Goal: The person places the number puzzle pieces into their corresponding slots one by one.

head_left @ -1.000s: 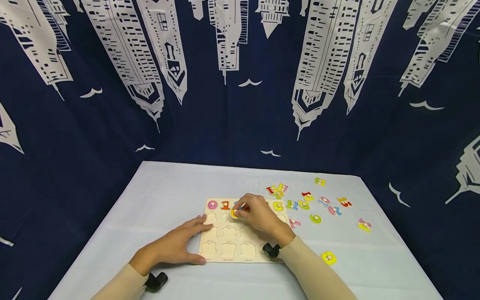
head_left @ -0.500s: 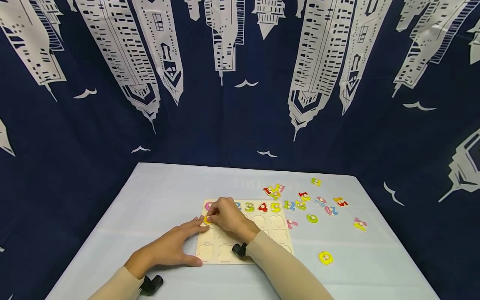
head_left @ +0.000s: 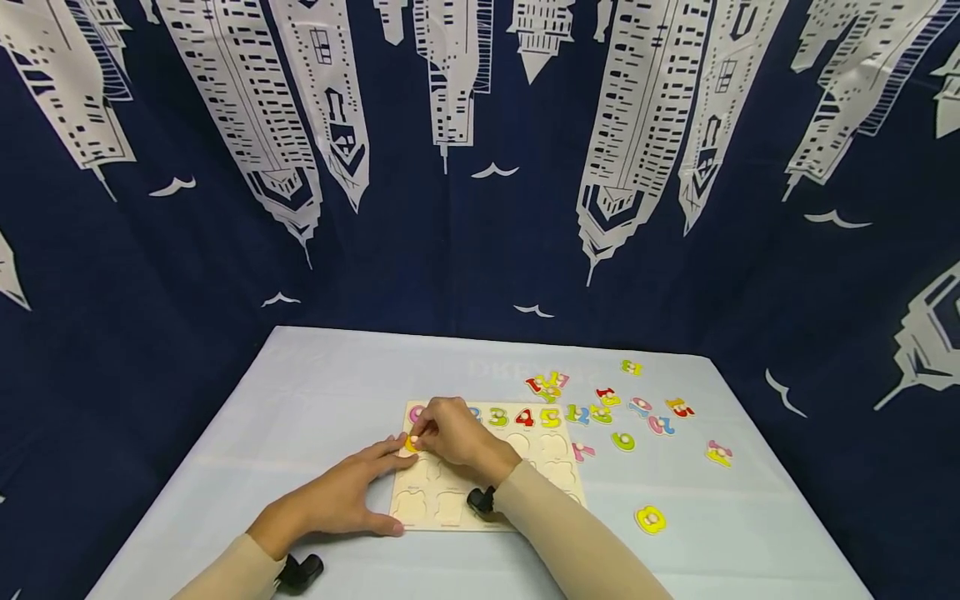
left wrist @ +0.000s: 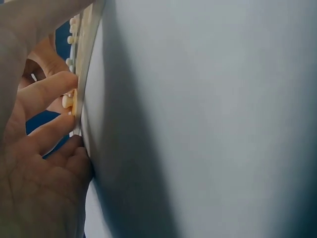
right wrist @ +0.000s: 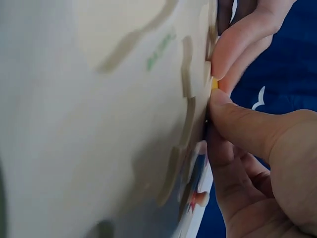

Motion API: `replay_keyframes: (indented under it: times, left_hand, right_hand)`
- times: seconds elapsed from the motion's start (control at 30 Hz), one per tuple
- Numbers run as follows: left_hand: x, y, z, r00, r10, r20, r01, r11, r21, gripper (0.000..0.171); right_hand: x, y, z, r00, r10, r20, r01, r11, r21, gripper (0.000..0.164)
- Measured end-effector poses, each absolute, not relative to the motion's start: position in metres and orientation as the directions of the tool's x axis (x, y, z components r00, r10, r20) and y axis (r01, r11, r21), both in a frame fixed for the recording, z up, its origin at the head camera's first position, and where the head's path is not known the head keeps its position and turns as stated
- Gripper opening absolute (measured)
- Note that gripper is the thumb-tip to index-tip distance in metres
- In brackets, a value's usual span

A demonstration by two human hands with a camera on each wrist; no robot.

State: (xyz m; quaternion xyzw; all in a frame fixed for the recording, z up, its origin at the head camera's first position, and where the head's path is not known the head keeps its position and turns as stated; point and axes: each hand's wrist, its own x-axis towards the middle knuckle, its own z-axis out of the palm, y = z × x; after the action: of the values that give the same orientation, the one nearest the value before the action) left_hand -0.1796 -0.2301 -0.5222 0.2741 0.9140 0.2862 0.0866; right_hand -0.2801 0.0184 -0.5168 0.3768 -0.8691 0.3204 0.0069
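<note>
On my head camera, the person's left hand [head_left: 337,500] lies at the left side of a pale wooden board [head_left: 435,490], fingers straight and spread, thumb apart from them near the lower left corner. The right hand [head_left: 459,437] reaches across the board, its thumb and fingers drawn together on a yellow piece [head_left: 410,444] at the left end of the second row, right beside the left fingertips. Only this view gives me the layout: a top row with a green 3 [head_left: 498,416], a red 4 [head_left: 525,417] and a yellow 5 [head_left: 551,417], and loose pieces [head_left: 650,520] scattered to the right on the white table [head_left: 330,375].

My left wrist camera looks along the board nearly edge-on. It shows what the head view barely does: the yellow piece's pale knob [left wrist: 67,102] standing up, seen between two left fingers. Other knobs [left wrist: 70,39] rise further along the board.

My right wrist camera shows the right thumb against the yellow piece's edge, with a finger, apparently the left hand's, just above. Here alone I make out green lettering [right wrist: 161,52] beside a hollow, too blurred to read. I cannot tell whether the yellow piece sits flush.
</note>
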Motion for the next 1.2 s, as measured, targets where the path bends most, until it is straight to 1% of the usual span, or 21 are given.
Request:
replay_keyframes:
  times: [0.07,0.13,0.23,0.43,0.6,0.77,0.97,1.1,1.2]
  left_hand:
    - [-0.179,-0.231,-0.522,-0.832,0.555,0.003,0.46,0.686,0.564,0.103]
    - [-0.178,-0.23,-0.523,-0.831,0.556,0.007,0.463,0.685,0.563,0.103]
    - [-0.178,-0.23,-0.523,-0.832,0.554,0.001,0.455,0.683,0.571,0.104]
    - [-0.175,-0.228,-0.522,-0.832,0.554,-0.003,0.456,0.688,0.565,0.105]
    - [-0.176,-0.227,-0.522,-0.832,0.554,-0.006,0.463,0.701,0.543,0.105]
    - [-0.178,-0.227,-0.52,-0.834,0.552,-0.003,0.469,0.71,0.525,0.105]
    - [-0.179,-0.226,-0.519,-0.844,0.536,-0.019,0.447,0.723,0.526,0.104]
    - [-0.178,-0.226,-0.521,-0.853,0.522,-0.031,0.426,0.727,0.539,0.105]
    - [-0.177,-0.225,-0.522,-0.855,0.517,-0.039,0.415,0.728,0.545,0.105]
  right_hand:
    - [-0.28,0.019,-0.516,-0.702,-0.661,0.267,-0.675,0.497,-0.544,0.006]
    - [-0.28,0.019,-0.516,-0.705,-0.661,0.257,-0.671,0.502,-0.546,0.005]
    - [-0.276,0.016,-0.509,-0.729,-0.651,0.21,-0.632,0.524,-0.571,0.007]
    - [-0.274,0.018,-0.506,-0.727,-0.67,0.153,-0.621,0.545,-0.564,0.007]
    - [-0.274,0.032,-0.5,-0.715,-0.685,0.142,-0.635,0.55,-0.543,0.016]
    - [-0.275,0.061,-0.489,-0.707,-0.68,0.195,-0.661,0.538,-0.523,0.021]
    - [-0.274,0.114,-0.475,-0.706,-0.666,0.241,-0.674,0.526,-0.519,0.024]
    - [-0.274,0.155,-0.471,-0.721,-0.642,0.26,-0.665,0.537,-0.519,0.026]
    - [-0.273,0.185,-0.471,-0.752,-0.61,0.249,-0.634,0.566,-0.527,0.026]
